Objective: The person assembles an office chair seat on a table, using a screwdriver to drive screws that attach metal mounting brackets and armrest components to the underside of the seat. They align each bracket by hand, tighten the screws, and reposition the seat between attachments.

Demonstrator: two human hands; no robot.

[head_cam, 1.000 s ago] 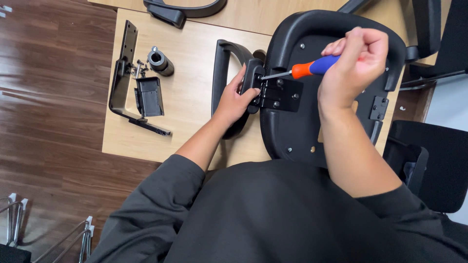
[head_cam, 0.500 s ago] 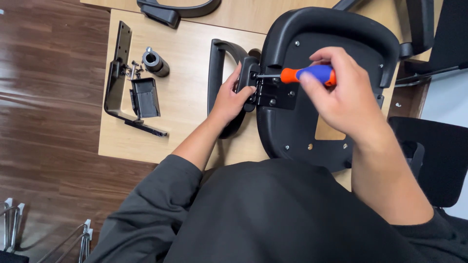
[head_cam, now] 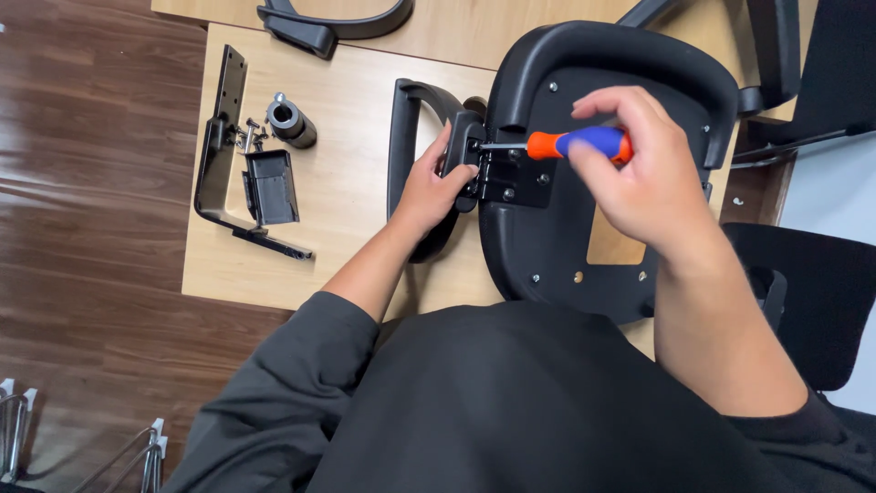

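A black plastic chair seat (head_cam: 557, 246) lies upside down on the light wooden table (head_cam: 338, 228). A black armrest (head_cam: 404, 128) stands against its left edge, joined by a black metal bracket (head_cam: 516, 178). My left hand (head_cam: 433, 187) grips the armrest at the bracket. My right hand (head_cam: 643, 173) holds a screwdriver (head_cam: 575, 143) with an orange and blue handle, lying level, its tip at the bracket's left end.
On the table's left lie a black metal mechanism plate (head_cam: 246, 173), a short grey cylinder (head_cam: 290, 120) and small loose screws (head_cam: 251, 132). A second armrest (head_cam: 333, 23) lies at the back. Dark chair parts (head_cam: 803, 301) stand right. Brown wood floor (head_cam: 82, 228) lies left.
My right hand has lowered and rolled over the screwdriver, turning it; the handle now lies level instead of slanting up. My left hand stays on the armrest.
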